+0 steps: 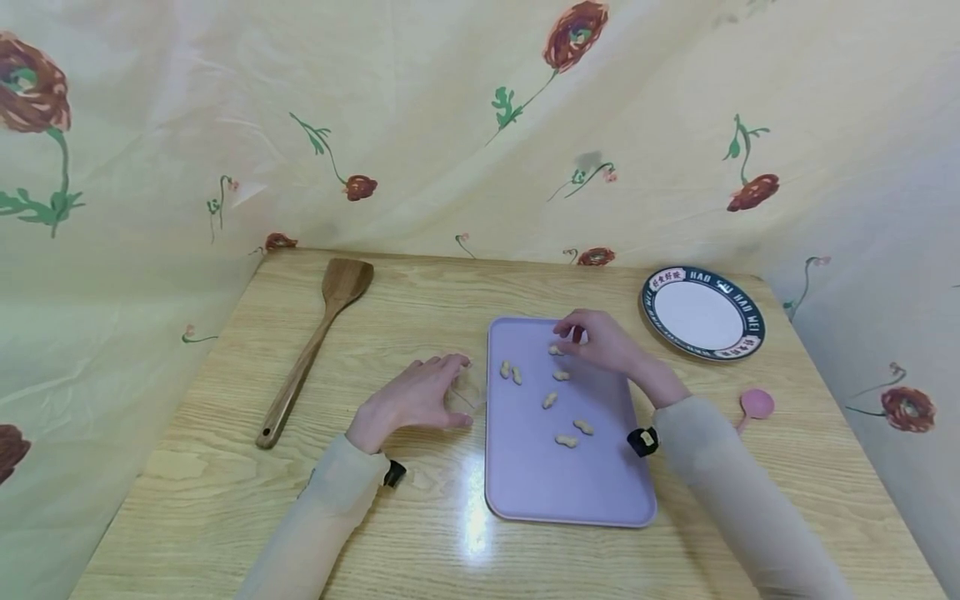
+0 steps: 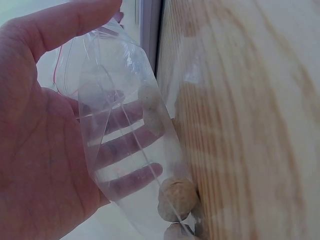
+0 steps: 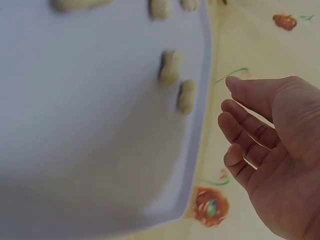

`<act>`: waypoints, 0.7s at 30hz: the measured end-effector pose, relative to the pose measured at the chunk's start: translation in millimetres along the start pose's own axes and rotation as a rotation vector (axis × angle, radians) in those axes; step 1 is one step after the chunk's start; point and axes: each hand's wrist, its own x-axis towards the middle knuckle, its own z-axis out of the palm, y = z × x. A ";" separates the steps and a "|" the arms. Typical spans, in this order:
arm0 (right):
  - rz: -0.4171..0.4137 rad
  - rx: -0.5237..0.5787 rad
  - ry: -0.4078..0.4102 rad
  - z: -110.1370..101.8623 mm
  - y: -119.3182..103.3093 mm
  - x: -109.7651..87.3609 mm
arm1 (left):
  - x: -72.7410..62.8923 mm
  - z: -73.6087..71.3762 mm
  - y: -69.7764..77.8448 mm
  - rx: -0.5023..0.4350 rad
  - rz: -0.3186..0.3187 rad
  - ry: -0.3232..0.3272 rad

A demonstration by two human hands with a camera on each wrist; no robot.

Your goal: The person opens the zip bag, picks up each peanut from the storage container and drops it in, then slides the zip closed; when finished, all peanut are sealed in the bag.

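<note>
My left hand (image 1: 416,396) is on the table just left of the lilac tray (image 1: 570,492), holding a clear plastic bag (image 2: 115,135). The thumb is at the bag's top edge and the other fingers show through the film. Peanuts (image 2: 177,197) lie inside the bag, low against the wood. Over the far end of the tray is my right hand (image 1: 600,342), its fingers loosely bent. Nothing shows between those fingers in the right wrist view. The closest peanut (image 1: 556,350) lies by the fingertips. Several more peanuts (image 1: 566,441) are scattered on the tray.
A wooden spatula (image 1: 303,362) lies at the left of the table. Toward the back right stands a white plate (image 1: 697,315) with a dark lettered rim. A pink spoon (image 1: 757,404) is partly behind the right sleeve. Flowered cloth (image 1: 450,125) hangs behind the table.
</note>
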 end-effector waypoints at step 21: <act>0.048 -0.006 -0.050 15.5 27.9 -4.4 | 0.9 0.3 0.4 0.003 -0.002 0.000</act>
